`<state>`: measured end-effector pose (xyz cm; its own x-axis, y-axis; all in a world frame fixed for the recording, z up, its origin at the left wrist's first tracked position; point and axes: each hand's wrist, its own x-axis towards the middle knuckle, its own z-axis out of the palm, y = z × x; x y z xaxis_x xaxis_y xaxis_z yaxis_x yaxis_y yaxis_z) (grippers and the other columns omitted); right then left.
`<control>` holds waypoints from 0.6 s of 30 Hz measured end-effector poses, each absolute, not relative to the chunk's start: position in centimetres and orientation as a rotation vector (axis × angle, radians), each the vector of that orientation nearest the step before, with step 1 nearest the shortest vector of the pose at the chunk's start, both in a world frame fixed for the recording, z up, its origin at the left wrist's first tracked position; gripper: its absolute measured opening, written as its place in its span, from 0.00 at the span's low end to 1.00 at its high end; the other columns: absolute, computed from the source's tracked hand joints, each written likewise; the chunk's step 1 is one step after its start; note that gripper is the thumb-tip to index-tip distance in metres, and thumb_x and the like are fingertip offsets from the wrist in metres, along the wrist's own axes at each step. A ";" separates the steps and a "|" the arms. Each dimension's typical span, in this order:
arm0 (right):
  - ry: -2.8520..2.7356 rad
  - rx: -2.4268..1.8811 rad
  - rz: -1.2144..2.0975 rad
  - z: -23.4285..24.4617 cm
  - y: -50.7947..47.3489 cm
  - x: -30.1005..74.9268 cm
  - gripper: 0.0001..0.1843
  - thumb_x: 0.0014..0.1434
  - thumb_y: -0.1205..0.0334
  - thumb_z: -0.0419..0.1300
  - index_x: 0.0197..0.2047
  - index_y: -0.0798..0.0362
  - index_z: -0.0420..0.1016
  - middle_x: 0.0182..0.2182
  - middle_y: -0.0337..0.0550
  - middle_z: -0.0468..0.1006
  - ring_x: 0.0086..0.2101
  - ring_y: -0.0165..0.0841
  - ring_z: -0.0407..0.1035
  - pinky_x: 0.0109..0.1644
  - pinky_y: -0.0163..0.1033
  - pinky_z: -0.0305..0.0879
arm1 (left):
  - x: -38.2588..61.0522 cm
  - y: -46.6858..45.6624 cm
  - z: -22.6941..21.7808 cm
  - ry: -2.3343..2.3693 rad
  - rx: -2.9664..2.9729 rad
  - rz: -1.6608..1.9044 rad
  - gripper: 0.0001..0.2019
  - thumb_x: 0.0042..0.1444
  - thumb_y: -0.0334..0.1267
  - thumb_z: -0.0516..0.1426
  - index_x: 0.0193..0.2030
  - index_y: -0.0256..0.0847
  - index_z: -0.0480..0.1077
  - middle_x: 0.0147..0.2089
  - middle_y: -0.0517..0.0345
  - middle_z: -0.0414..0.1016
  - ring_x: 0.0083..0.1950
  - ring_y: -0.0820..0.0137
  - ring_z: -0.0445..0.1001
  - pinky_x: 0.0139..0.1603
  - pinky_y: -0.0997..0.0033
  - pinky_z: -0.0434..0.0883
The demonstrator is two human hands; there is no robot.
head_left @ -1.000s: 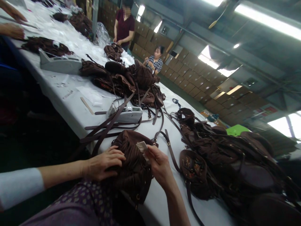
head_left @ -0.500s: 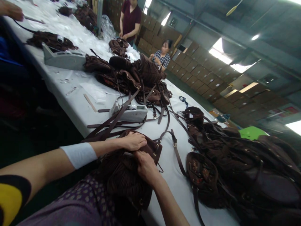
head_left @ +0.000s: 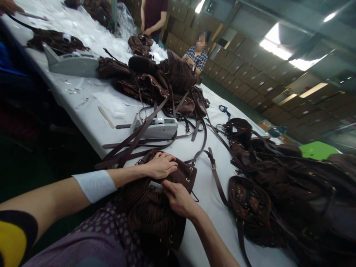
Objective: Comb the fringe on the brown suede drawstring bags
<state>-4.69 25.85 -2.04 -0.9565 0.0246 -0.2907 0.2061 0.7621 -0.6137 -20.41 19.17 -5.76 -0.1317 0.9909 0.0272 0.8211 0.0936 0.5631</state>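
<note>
A dark brown fringed drawstring bag (head_left: 155, 215) lies at the table edge against my body, its eyelets and cord showing at the right. My left hand (head_left: 161, 165) rests flat across the upper part of the bag, fingers stretched out. Just below it, my right hand (head_left: 179, 198) is closed around the end of a small flat grey tool (head_left: 155, 186), which lies against the top of the fringe. The tool's far side is hidden, so its exact kind is unclear. A buckled strap (head_left: 213, 167) runs from the bag to the right.
Beyond the bag stands a grey tape dispenser (head_left: 155, 129) with straps across it; another tape dispenser (head_left: 73, 65) is farther left. Brown bags are heaped mid-table (head_left: 178, 78) and at the right (head_left: 300, 193). Two people work across the table, and another person's hand (head_left: 9, 6) shows at upper left.
My right hand has moved slightly down and right from my left hand, and more of the grey tool shows. My left hand stays on the bag. The view has shifted a little.
</note>
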 end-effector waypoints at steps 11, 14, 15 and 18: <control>2.773 0.177 -0.741 -2.3 24.5 -4.3 0.12 0.56 0.74 0.48 0.38 0.51 0.68 0.34 0.41 0.76 0.35 0.33 0.67 0.38 0.34 0.54 | -20.3 19.4 -6.6 2.036 1.779 0.697 0.22 0.65 0.48 0.39 0.54 0.47 0.69 0.59 0.50 0.65 0.58 0.55 0.60 0.56 0.46 0.56; 2.744 0.058 -0.566 -1.7 23.8 -4.3 0.13 0.50 0.75 0.50 0.38 0.52 0.68 0.34 0.42 0.76 0.36 0.35 0.66 0.38 0.36 0.53 | -20.3 19.4 -6.4 2.041 1.790 0.713 0.22 0.65 0.48 0.39 0.53 0.47 0.69 0.58 0.50 0.65 0.57 0.55 0.61 0.56 0.46 0.56; 2.727 0.033 -0.530 -1.4 23.6 -4.3 0.12 0.49 0.74 0.51 0.37 0.52 0.68 0.33 0.42 0.76 0.35 0.35 0.66 0.37 0.36 0.52 | -20.3 19.3 -6.3 2.043 1.791 0.719 0.22 0.65 0.48 0.40 0.53 0.47 0.69 0.58 0.50 0.65 0.57 0.55 0.61 0.56 0.46 0.56; 2.674 0.000 -0.527 -0.8 23.4 -4.5 0.07 0.51 0.72 0.52 0.33 0.52 0.67 0.30 0.41 0.74 0.32 0.34 0.64 0.35 0.37 0.51 | -20.1 19.3 -6.2 2.044 1.796 0.745 0.22 0.65 0.48 0.40 0.52 0.46 0.70 0.57 0.48 0.66 0.56 0.54 0.61 0.56 0.45 0.56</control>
